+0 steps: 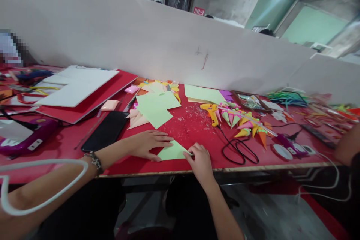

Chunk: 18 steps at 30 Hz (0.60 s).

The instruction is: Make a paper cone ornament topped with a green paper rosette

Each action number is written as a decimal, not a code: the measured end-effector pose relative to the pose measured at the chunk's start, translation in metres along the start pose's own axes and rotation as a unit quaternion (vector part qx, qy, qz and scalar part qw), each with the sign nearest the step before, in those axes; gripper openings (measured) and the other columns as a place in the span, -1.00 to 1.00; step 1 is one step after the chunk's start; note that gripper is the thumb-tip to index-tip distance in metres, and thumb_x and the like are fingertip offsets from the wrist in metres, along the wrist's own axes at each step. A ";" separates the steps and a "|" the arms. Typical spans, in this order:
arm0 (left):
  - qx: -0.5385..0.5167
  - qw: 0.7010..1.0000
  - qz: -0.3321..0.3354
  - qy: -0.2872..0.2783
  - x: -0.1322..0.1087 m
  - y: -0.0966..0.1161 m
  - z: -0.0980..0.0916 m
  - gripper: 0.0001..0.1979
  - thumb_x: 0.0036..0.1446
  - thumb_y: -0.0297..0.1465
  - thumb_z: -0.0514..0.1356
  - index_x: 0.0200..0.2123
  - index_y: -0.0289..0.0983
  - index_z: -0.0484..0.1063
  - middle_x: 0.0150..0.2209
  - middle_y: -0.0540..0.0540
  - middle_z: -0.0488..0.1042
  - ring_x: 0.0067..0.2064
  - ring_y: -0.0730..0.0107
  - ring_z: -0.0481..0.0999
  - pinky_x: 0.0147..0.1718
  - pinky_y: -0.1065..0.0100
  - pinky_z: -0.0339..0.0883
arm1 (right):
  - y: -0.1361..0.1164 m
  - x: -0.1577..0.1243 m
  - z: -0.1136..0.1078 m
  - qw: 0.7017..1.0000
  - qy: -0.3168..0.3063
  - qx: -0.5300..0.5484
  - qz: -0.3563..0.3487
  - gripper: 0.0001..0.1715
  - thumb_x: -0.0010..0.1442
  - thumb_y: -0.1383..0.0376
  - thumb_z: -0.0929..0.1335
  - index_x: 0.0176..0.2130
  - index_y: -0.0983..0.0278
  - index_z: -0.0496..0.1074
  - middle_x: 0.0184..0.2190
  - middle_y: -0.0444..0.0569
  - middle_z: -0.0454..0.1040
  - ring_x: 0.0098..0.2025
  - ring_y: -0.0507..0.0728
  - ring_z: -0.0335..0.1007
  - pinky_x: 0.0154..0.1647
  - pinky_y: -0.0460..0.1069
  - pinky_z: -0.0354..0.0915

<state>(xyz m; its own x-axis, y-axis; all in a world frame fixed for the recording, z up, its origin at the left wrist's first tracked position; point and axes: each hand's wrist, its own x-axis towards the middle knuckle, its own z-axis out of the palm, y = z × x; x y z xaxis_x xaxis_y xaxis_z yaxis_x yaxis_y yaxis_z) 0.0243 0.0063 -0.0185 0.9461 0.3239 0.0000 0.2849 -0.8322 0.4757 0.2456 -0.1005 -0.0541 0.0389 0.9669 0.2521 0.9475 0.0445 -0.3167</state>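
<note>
Our left hand [147,144] lies flat, fingers stretched together, pressing down the left edge of a pale green sheet [172,152]. Our right hand [200,159] has its fingers curled at the sheet's right corner and seems to pinch it, though the fingertips are partly hidden from us. The sheet lies on the red table [197,135] near its front edge, between the two hands. On our left wrist we see a bracelet [95,162]. Just left of the left hand rests a black phone [105,131]. Behind the hands sit loose green papers [157,107], overlapping one another. To the right, well apart from the sheet, we see a yellow glue gun [212,113] beside a cluster of coloured paper cones [244,123], and a black cord [239,152] looping near the table edge. White boards [75,84] lie stacked at the far left, and a white partition [168,41] runs along the back. Another person's arm [347,144] shows at the right edge.
</note>
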 end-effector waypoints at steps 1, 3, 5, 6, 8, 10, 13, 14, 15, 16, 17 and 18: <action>0.000 1.000 -0.002 -0.014 0.001 -0.001 -0.002 -0.37 -0.06 -0.17 0.21 0.12 0.00 0.14 0.17 0.00 0.17 0.20 0.24 0.08 0.16 0.22 -0.14 | 0.000 0.000 0.000 1.000 -0.002 -0.002 -0.002 -0.74 0.13 0.17 0.28 -0.51 0.25 0.32 -0.47 -0.12 0.34 -0.36 0.08 0.22 -0.34 -0.05 0.05; 0.007 0.999 0.000 -0.039 0.002 -0.002 -0.006 -0.34 -0.06 -0.16 0.21 0.14 -0.01 0.10 0.19 -0.01 0.14 0.21 0.21 0.05 0.16 0.20 -0.15 | 0.001 0.001 0.000 1.000 -0.005 -0.007 -0.008 -0.74 0.13 0.17 0.28 -0.51 0.25 0.31 -0.47 -0.12 0.34 -0.37 0.07 0.22 -0.35 -0.05 0.05; 0.012 0.998 0.007 -0.055 0.003 -0.003 -0.009 -0.31 -0.07 -0.14 0.21 0.15 -0.01 0.07 0.20 0.00 0.11 0.21 0.19 0.04 0.15 0.18 -0.16 | 0.001 0.002 -0.002 1.000 -0.014 -0.013 -0.011 -0.73 0.14 0.17 0.27 -0.51 0.25 0.31 -0.47 -0.11 0.34 -0.37 0.08 0.23 -0.35 -0.05 0.06; 0.010 0.998 0.009 -0.059 0.004 -0.003 -0.010 -0.29 -0.09 -0.14 0.22 0.15 -0.01 0.07 0.20 0.00 0.11 0.22 0.18 0.03 0.15 0.18 -0.16 | 0.001 0.003 -0.003 1.000 -0.020 -0.015 -0.011 -0.73 0.14 0.18 0.27 -0.51 0.25 0.31 -0.48 -0.11 0.34 -0.37 0.08 0.24 -0.36 -0.05 0.07; -0.001 0.998 0.004 -0.063 0.004 -0.004 -0.011 -0.26 -0.13 -0.14 0.25 0.14 -0.02 0.09 0.19 -0.01 0.12 0.22 0.18 0.03 0.16 0.19 -0.17 | -0.003 0.003 -0.007 0.999 -0.023 -0.023 -0.008 -0.79 0.14 0.20 0.27 -0.47 0.26 0.32 -0.45 -0.09 0.35 -0.35 0.10 0.25 -0.35 -0.04 0.10; -0.004 0.998 -0.002 -0.061 0.004 -0.006 -0.010 -0.25 -0.17 -0.13 0.27 0.13 -0.03 0.12 0.19 -0.02 0.14 0.21 0.17 0.03 0.16 0.19 -0.18 | -0.009 0.001 -0.012 0.999 -0.005 -0.042 -0.018 -0.88 0.13 0.26 0.28 -0.33 0.26 0.35 -0.36 -0.04 0.38 -0.27 0.14 0.26 -0.25 0.00 0.13; 0.020 0.998 0.012 -0.058 0.004 -0.011 -0.006 -0.25 -0.14 -0.09 0.24 0.15 -0.04 0.09 0.20 -0.02 0.11 0.22 0.16 0.02 0.16 0.18 -0.19 | -0.024 -0.006 -0.014 0.994 0.026 -0.073 -0.082 -0.74 0.14 0.40 0.23 -0.14 0.25 0.32 -0.23 0.00 0.39 -0.15 0.15 0.24 0.05 0.12 -0.01; 0.031 0.998 0.022 -0.060 0.004 -0.013 -0.005 -0.25 -0.12 -0.09 0.22 0.16 -0.06 0.07 0.20 -0.03 0.10 0.22 0.16 0.01 0.16 0.18 -0.19 | -0.030 -0.009 -0.012 0.990 0.024 -0.073 -0.116 -0.72 0.15 0.42 0.21 -0.12 0.23 0.32 -0.22 -0.01 0.39 -0.15 0.13 0.25 0.11 0.15 -0.10; 0.041 0.997 0.032 -0.063 0.004 -0.015 -0.003 -0.25 -0.10 -0.08 0.21 0.17 -0.08 0.06 0.21 -0.04 0.08 0.22 0.15 0.00 0.16 0.17 -0.18 | -0.035 -0.012 -0.010 0.986 0.017 -0.066 -0.152 -0.71 0.15 0.43 0.20 -0.13 0.22 0.32 -0.22 -0.03 0.40 -0.15 0.11 0.26 0.14 0.18 -0.17; 0.049 0.996 0.041 -0.066 0.004 -0.017 -0.002 -0.25 -0.09 -0.08 0.20 0.17 -0.11 0.05 0.21 -0.06 0.07 0.23 0.13 -0.01 0.16 0.17 -0.18 | -0.040 -0.015 -0.007 0.981 0.009 -0.057 -0.185 -0.72 0.16 0.41 0.20 -0.13 0.20 0.33 -0.23 -0.04 0.40 -0.16 0.10 0.27 0.16 0.19 -0.22; 0.056 0.995 0.048 -0.069 0.004 -0.019 -0.001 -0.24 -0.08 -0.08 0.19 0.18 -0.14 0.04 0.22 -0.07 0.07 0.23 0.12 -0.02 0.16 0.17 -0.18 | -0.045 -0.018 -0.003 0.976 0.002 -0.050 -0.212 -0.72 0.17 0.40 0.21 -0.12 0.18 0.32 -0.23 -0.06 0.40 -0.17 0.09 0.27 0.17 0.19 -0.24; 0.061 0.994 0.054 -0.070 0.004 -0.020 -0.001 -0.23 -0.08 -0.07 0.19 0.18 -0.16 0.04 0.22 -0.08 0.06 0.22 0.11 -0.02 0.16 0.17 -0.18 | -0.048 -0.020 0.000 0.972 -0.004 -0.046 -0.230 -0.71 0.18 0.38 0.20 -0.10 0.17 0.32 -0.22 -0.06 0.40 -0.17 0.09 0.27 0.17 0.19 -0.24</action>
<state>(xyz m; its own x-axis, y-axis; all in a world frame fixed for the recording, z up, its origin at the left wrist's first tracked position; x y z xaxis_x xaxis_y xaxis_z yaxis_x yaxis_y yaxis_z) 0.0226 0.0249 -0.0277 0.9818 0.1722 -0.0807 0.1899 -0.9096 0.3695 0.1989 -0.1221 -0.0444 -0.3982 0.8515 0.3411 0.8882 0.4508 -0.0884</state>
